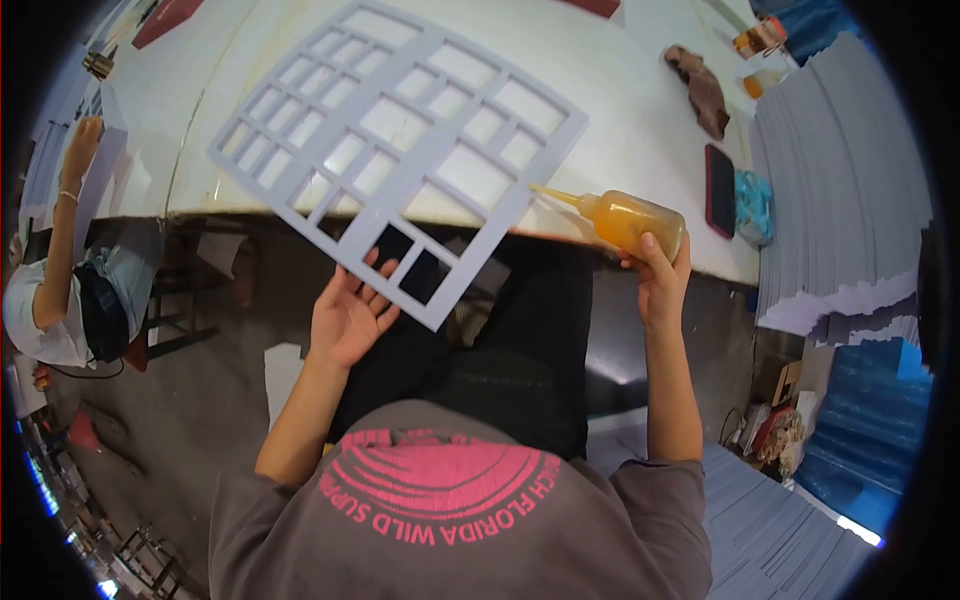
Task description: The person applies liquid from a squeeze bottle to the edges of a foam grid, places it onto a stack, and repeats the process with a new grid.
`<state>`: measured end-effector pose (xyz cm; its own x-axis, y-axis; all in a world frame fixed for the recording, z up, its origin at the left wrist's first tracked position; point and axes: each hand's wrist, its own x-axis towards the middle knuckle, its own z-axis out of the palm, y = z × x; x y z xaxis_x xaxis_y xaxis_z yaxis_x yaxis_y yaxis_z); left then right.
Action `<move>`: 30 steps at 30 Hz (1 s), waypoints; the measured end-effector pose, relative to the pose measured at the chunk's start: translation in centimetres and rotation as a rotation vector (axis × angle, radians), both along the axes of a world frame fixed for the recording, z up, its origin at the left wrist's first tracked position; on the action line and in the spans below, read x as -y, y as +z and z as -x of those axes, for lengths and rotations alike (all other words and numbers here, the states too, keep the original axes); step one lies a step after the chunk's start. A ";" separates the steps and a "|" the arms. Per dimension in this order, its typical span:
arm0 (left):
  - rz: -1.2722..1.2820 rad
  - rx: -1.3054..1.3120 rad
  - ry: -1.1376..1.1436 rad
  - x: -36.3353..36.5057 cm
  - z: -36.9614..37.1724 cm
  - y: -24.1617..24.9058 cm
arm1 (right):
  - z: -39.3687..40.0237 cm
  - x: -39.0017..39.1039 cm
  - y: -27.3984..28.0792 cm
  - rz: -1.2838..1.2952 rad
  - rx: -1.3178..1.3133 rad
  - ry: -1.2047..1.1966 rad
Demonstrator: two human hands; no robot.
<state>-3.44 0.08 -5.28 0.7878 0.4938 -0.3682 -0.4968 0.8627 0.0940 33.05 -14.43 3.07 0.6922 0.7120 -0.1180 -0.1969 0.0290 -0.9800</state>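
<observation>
A pale grey lattice panel (405, 165) with rectangular openings lies slanted on the white table, its near corner jutting past the edge over my lap. My left hand (352, 318), palm up with curled fingers, grips the panel's near edge from below; some fingertips are hidden behind the bars. My right hand (660, 277) is closed round the base of a clear squeeze bottle (638, 222) of amber liquid. The bottle is tilted on its side, its thin yellowish nozzle pointing left. The nozzle tip is right at the panel's right-hand bar.
On the white table (640, 130) to the right lie a crumpled brown piece (698, 92), a phone (719, 190) and a blue plastic packet (753, 207). Tall stacks of grey sheets (840, 180) stand at far right. Another person's arm (68, 210) works at left.
</observation>
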 end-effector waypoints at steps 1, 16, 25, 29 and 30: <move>-0.010 0.022 -0.006 -0.1 -0.1 -0.1 | 1.4 0.8 0.1 0.023 -0.030 0.022; -0.145 -0.078 0.131 -3.1 1.7 0.2 | 6.1 3.2 -0.3 -0.051 -0.604 0.332; -0.468 -0.206 0.158 -6.7 2.1 7.4 | -9.5 -4.7 -3.2 -0.524 -0.702 -0.026; -0.721 -0.352 0.131 -8.4 1.5 10.7 | -9.3 -5.3 -5.0 -0.719 -0.774 -0.100; -0.774 -0.292 0.099 -9.1 1.0 11.6 | -9.2 -5.1 -5.0 -0.769 -0.790 -0.080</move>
